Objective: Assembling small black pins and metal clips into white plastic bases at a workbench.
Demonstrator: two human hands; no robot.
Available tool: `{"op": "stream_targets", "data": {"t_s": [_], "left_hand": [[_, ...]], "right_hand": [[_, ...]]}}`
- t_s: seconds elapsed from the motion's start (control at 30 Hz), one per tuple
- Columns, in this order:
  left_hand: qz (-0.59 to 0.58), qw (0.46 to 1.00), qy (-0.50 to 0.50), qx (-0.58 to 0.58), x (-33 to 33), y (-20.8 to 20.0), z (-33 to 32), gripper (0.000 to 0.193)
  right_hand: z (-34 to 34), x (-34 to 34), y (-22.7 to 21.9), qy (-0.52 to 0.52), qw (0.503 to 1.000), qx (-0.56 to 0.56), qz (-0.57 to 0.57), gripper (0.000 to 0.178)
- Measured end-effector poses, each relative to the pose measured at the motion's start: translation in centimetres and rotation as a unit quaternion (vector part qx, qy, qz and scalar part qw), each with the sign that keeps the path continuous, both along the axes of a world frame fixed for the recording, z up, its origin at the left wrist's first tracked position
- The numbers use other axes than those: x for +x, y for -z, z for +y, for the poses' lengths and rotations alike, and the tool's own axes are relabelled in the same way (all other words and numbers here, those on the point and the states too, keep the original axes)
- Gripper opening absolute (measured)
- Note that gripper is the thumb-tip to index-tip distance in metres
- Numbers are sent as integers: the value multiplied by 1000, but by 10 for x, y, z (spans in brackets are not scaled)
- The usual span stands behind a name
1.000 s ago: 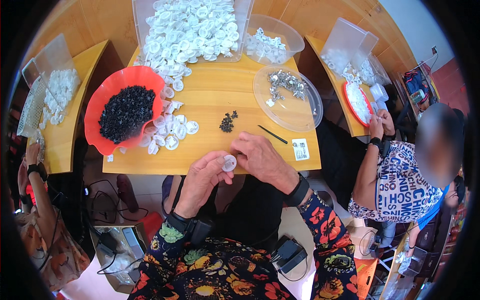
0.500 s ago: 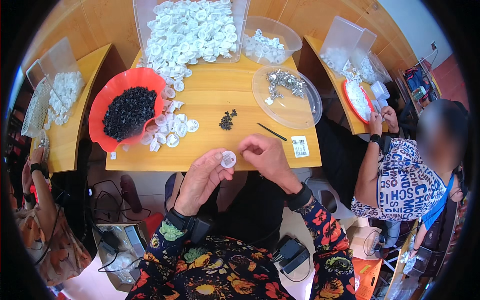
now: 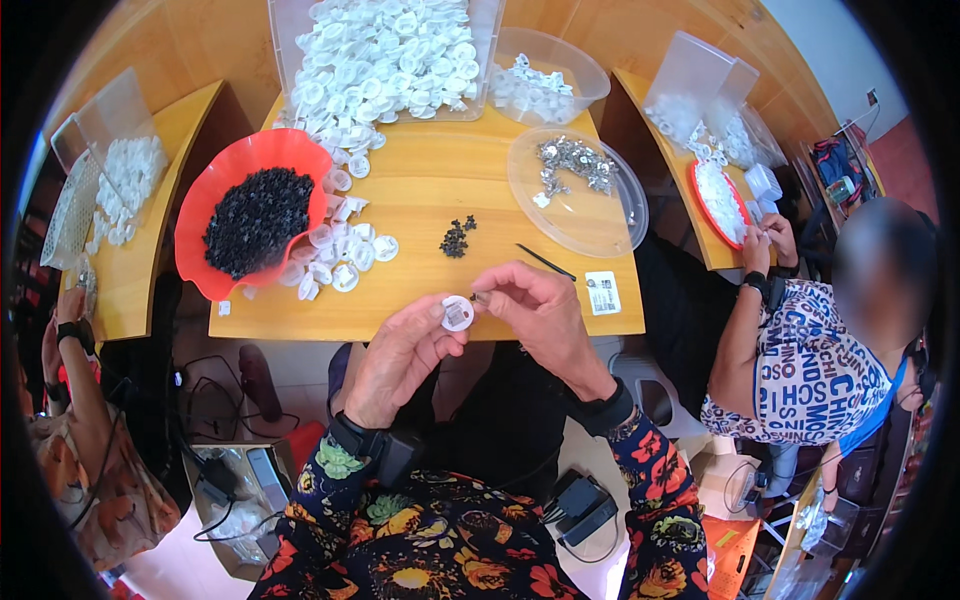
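Note:
My left hand [image 3: 400, 350] pinches a round white plastic piece [image 3: 457, 314] between thumb and fingers, at the near edge of the table. Its face, with a small recess in the middle, is turned up. Close beside it, my right hand [image 3: 535, 315] has thumb and forefinger closed on a tiny dark, metallic-looking part [image 3: 481, 298]. The tip of that part is right by the white piece's rim; whether they touch I cannot tell. Just beyond my hands lies a small heap of black plastic parts [image 3: 457, 238], with a thin black stick [image 3: 546, 262] to its right.
A red bowl [image 3: 195, 210] of black parts stands left, beside loose white pieces [image 3: 340, 255]. Behind are a bin of white pieces [image 3: 385, 60] and a clear tub [image 3: 590, 85]. A clear lid [image 3: 605, 225] carries metal parts. People work at both sides.
My right hand has come down and left, bringing its fingertips to the white piece. A tiny part now shows between them. My left hand has barely moved.

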State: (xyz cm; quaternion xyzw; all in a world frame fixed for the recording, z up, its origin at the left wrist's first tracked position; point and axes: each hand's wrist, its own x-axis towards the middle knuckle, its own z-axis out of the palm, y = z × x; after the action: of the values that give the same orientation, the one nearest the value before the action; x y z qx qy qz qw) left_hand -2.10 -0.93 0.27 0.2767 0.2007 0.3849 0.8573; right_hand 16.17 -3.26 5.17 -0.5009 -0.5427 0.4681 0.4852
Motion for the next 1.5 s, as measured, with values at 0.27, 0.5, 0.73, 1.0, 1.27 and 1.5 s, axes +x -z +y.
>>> {"op": "stream_targets", "data": {"t_s": [0.27, 0.5, 0.73, 1.0, 1.27, 1.5], "left_hand": [[-53, 998, 12, -27, 0, 4, -1, 31], [-61, 997, 5, -56, 2, 2, -3, 31], [-54, 997, 5, -50, 0, 1, -2, 29], [-52, 998, 2, -47, 1, 3, -3, 28], [-22, 999, -11, -32, 2, -8, -7, 28], [64, 998, -26, 11, 8, -7, -13, 30]], "right_hand": [[-1, -12, -12, 19, 988, 104, -114, 10], [-1, -19, -8, 26, 972, 169, -159, 10], [1, -20, -3, 40, 960, 196, -198, 13], [2, -21, 0, 30, 929, 264, -257, 17], [2, -20, -7, -14, 925, 240, -295, 14], [-4, -30, -22, -9, 902, 218, -374, 10]]}}
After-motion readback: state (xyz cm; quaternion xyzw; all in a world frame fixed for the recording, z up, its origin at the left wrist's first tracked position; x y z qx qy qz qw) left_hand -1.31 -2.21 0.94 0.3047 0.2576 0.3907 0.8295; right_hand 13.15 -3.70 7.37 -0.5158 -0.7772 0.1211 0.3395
